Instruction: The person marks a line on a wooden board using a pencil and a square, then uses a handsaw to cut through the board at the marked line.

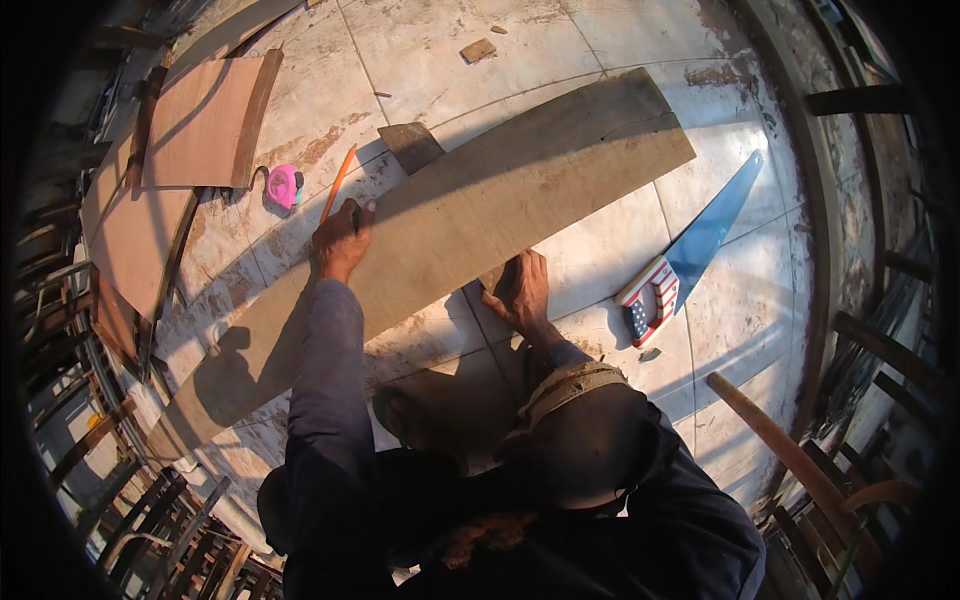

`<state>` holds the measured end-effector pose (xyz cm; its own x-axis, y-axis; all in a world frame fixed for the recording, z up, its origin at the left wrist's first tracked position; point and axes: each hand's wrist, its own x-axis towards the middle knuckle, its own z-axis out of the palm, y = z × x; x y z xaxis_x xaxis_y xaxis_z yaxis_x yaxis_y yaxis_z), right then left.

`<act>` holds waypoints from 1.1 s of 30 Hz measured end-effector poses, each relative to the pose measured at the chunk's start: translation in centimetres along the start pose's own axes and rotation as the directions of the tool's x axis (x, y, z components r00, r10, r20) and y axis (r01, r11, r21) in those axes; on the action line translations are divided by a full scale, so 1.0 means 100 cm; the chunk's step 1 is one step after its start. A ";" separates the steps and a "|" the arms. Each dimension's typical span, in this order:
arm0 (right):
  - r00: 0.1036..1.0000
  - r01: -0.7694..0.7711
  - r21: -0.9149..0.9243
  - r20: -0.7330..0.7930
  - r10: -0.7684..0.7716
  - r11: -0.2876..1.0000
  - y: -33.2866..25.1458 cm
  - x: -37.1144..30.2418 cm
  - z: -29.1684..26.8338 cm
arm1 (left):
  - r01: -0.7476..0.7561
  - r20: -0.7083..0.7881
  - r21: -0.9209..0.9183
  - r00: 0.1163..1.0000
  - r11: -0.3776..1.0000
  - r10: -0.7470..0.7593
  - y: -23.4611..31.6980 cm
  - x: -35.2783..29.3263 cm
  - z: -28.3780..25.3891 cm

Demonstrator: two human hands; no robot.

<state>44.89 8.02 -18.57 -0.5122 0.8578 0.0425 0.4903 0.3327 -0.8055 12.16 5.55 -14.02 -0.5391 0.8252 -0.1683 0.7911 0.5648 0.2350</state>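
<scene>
A long brown wooden board lies slantwise across the floor in front of me, from lower left to upper right. My left hand is closed on its far edge, thumb over the top face. An orange pencil-like stick meets the fingers of that hand; whether they hold it cannot be made out. At the near edge my right hand has its fingers curled against the board, beside a small wooden piece partly hidden under it. A square wooden offcut touches or lies close to the far edge.
A pink tape measure lies left of the orange stick. To the right rests a handsaw with a blue blade and a patterned handle. Plywood panels stand at the left. A wooden stick slants at lower right. Another offcut lies farther off.
</scene>
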 end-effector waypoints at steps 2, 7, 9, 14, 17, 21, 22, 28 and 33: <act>1.000 0.001 -0.003 0.013 -0.001 1.000 0.000 0.000 0.003 | 0.002 0.020 -0.011 1.000 1.000 -0.002 0.005 0.001 0.000; 0.997 0.058 -0.036 -0.047 -0.060 0.998 -0.003 0.001 0.000 | 0.015 0.027 -0.003 1.000 1.000 -0.015 0.016 0.002 -0.006; 0.999 -0.010 -0.003 0.043 0.010 1.000 -0.017 0.001 -0.008 | 0.020 0.061 0.033 0.998 0.999 -0.022 0.007 0.000 -0.007; 0.994 -0.111 -0.237 -0.018 0.110 0.965 -0.002 -0.047 -0.068 | 0.054 0.068 0.010 0.996 0.999 -0.054 0.007 -0.006 -0.004; 0.963 -0.224 -0.471 -0.244 0.119 0.853 0.022 -0.092 -0.127 | 0.098 0.123 -0.029 0.988 0.995 -0.093 0.027 0.001 -0.007; 0.944 -0.319 -0.588 -0.261 0.199 0.743 0.091 -0.142 -0.153 | -0.050 -0.196 0.125 0.978 0.991 0.074 0.022 0.000 0.014; 0.941 -0.326 -0.574 -0.270 0.202 0.751 0.091 -0.142 -0.152 | -0.095 -0.279 0.110 0.952 0.989 0.122 0.026 -0.006 0.016; 0.882 -0.465 -0.669 -0.289 0.372 0.580 0.123 -0.114 -0.152 | -0.160 -0.296 -0.010 0.943 0.987 0.150 0.104 -0.050 0.018; 0.832 -0.543 -0.426 -0.387 0.397 0.724 0.050 -0.099 -0.166 | -0.155 -0.250 -0.086 0.959 0.984 0.129 0.096 -0.094 0.038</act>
<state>64.14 7.67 -13.25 0.0410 0.9976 -0.0553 0.9333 -0.0580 -0.3545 25.94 3.23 -13.79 -0.4876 0.8663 0.1086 0.8373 0.4288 0.3392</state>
